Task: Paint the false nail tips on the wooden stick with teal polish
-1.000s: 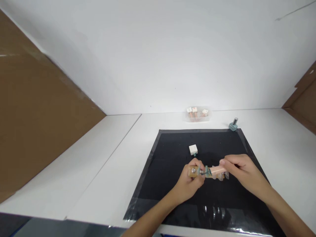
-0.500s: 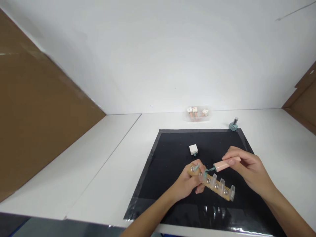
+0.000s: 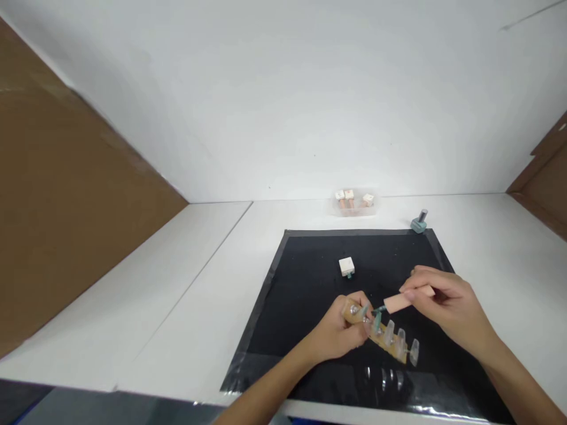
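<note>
My left hand point(image 3: 339, 332) is closed round the upper left end of a tan nail tip stand point(image 3: 387, 342), held at a slant above the black mat. Several clear nail tips point(image 3: 401, 340) stick up from it on silver mounts. One tip near my fingers, a green nail tip point(image 3: 377, 322), carries teal colour. My right hand point(image 3: 447, 301) pinches the peach handle of a nail polish brush point(image 3: 397, 303). Its teal-coated bristles point left and appear to touch the green tip. Beyond the hands, a white square polish bottle point(image 3: 346, 266) with teal at its neck rests on the mat.
The black mat point(image 3: 305, 289) lies on a white table point(image 3: 177, 295). Behind it stands a clear plastic box point(image 3: 354, 209) with several white-and-peach bottles. A teal bottle with a silver cap point(image 3: 419, 222) is at the mat's back right corner. Brown boards point(image 3: 66, 206) flank the sides.
The stand has shifted slightly right and down and turned a little in my left hand. The brush has moved slightly down and stays close to the green tip.
</note>
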Demonstrator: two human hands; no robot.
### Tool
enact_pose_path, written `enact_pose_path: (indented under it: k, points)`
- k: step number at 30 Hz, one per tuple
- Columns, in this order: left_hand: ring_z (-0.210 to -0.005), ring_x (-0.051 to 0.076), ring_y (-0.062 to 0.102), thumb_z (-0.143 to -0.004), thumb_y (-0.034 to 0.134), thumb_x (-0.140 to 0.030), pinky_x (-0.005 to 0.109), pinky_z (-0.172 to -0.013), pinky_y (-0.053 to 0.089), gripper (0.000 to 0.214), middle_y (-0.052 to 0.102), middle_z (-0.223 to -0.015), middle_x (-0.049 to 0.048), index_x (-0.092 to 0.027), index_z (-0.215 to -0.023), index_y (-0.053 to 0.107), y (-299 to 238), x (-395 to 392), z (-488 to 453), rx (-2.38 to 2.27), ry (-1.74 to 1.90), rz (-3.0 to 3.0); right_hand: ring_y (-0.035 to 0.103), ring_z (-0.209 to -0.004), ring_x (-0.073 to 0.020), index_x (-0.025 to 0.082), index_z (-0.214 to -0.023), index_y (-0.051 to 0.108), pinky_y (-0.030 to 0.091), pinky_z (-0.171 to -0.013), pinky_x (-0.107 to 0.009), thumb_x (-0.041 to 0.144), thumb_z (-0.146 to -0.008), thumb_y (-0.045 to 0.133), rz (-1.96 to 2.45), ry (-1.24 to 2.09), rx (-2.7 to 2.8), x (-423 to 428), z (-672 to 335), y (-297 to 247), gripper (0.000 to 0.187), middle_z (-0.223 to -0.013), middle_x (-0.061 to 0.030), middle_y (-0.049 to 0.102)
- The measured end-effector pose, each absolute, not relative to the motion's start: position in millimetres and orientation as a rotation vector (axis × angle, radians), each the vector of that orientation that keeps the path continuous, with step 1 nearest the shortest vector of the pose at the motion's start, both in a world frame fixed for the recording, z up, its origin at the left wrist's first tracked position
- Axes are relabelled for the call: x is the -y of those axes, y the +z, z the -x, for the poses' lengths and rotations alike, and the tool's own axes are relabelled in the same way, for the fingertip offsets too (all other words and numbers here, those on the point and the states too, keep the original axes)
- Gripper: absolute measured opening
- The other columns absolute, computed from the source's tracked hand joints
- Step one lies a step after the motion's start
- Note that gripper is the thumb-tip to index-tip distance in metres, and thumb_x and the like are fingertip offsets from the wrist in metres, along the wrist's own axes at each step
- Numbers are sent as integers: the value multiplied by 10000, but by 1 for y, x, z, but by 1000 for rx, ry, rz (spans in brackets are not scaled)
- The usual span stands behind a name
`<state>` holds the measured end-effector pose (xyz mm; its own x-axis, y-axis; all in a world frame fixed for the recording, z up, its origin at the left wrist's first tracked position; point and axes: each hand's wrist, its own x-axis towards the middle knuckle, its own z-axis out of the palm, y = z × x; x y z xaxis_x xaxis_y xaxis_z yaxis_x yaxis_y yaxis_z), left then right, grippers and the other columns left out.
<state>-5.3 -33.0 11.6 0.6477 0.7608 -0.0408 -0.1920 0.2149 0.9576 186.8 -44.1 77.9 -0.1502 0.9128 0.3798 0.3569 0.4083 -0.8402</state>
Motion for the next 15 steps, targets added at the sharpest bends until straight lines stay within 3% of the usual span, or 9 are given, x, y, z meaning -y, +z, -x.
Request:
enact_pose_path:
  k: [7, 15]
  points:
    - [-426, 38, 321, -627, 618, -297, 172, -418, 280, 210, 377, -476, -79, -173, -620, 449, 29, 31, 3, -721, 760, -1348, 395, -436, -98, 186, -586, 597, 298, -406, -224, 137, -754, 593, 1021, 893, 1695, 46, -186, 79, 175, -499, 37, 450]
    - [-414, 40, 312, -571, 498, -183, 168, -415, 290, 55, 405, -482, -72, -175, -592, 448, 33, 31, 4, -773, 776, -1493, 403, -459, -102, 203, -636, 593, 309, -428, -225, 157, -803, 580, 969, 793, 1571, 46, -188, 72, 173, -518, 42, 450]
